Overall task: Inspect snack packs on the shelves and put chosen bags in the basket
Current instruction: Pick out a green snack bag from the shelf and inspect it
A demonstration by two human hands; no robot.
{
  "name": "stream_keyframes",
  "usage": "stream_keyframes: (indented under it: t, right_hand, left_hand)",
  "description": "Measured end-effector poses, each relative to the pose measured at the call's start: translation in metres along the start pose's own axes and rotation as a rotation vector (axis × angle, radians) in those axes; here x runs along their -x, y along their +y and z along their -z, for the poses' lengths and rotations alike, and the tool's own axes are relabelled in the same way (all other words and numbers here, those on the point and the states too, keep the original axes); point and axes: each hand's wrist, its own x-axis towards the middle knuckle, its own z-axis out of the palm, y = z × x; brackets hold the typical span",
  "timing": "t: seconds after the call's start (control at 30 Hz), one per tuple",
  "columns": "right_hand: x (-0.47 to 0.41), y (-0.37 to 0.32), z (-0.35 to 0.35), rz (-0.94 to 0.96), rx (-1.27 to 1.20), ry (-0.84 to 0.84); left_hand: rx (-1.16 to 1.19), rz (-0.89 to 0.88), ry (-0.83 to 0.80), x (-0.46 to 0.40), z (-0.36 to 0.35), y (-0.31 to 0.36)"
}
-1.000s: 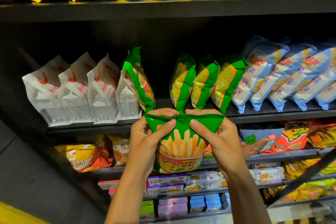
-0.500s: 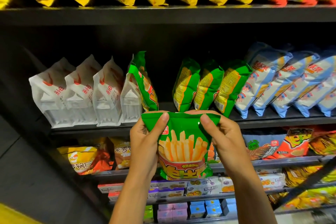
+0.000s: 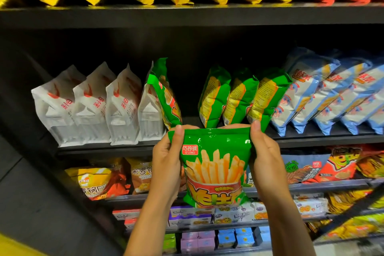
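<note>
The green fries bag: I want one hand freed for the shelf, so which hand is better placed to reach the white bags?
Probably the left hand. The white bags stand on its side of the green fries bag; the right hand would have to cross over.

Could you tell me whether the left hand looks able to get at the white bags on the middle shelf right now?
Probably not yet: the left hand grips the green fries bag. The white bags stand uncovered nearby.
</note>
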Motion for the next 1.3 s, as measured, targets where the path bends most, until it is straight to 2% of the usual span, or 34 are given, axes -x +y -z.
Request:
stream_keyframes:
  t: [0.17,0.3,0.43,0.53,0.63,0.77,0.87,1.1,1.2,1.3]
  right_hand:
    - [-0.005,0.005,0.002,0.036,-0.011,0.015]
    - [-0.008,0.022,0.009,-0.021,-0.023,-0.168]
    - [-0.005,0.039,0.010,-0.076,0.181,-0.348]
    - [-0.001,0.041,0.003,-0.017,0.158,-0.239]
    - [-0.005,0.036,0.003,0.004,0.040,-0.069]
    - [-0.012,0.043,0.011,-0.110,-0.003,0.149]
    - [-0.014,0.053,0.013,-0.192,-0.035,0.206]
    - [-0.019,0.059,0.012,-0.199,0.019,0.165]
    - [-0.019,0.059,0.011,-0.224,0.001,0.149]
    - [-0.019,0.055,0.011,-0.254,-0.151,0.056]
  left_hand:
    - [-0.033,-0.018,-0.009,-0.001,0.000,-0.003]
    - [0.033,-0.059,0.077,-0.005,-0.002,-0.001]
    - [0.129,-0.065,0.140,-0.010,0.002,0.005]
    - [0.015,-0.063,0.014,-0.013,0.008,0.006]
    - [-0.129,-0.074,-0.267,-0.016,0.024,0.002]
    - [-0.289,0.004,-0.606,-0.006,0.028,-0.012]
    - [-0.296,0.024,-0.647,-0.001,0.023,-0.021]
    - [-0.304,0.033,-0.712,-0.002,0.030,-0.027]
    - [-0.283,0.033,-0.694,-0.004,0.033,-0.026]
    - [-0.233,0.017,-0.626,-0.005,0.036,-0.025]
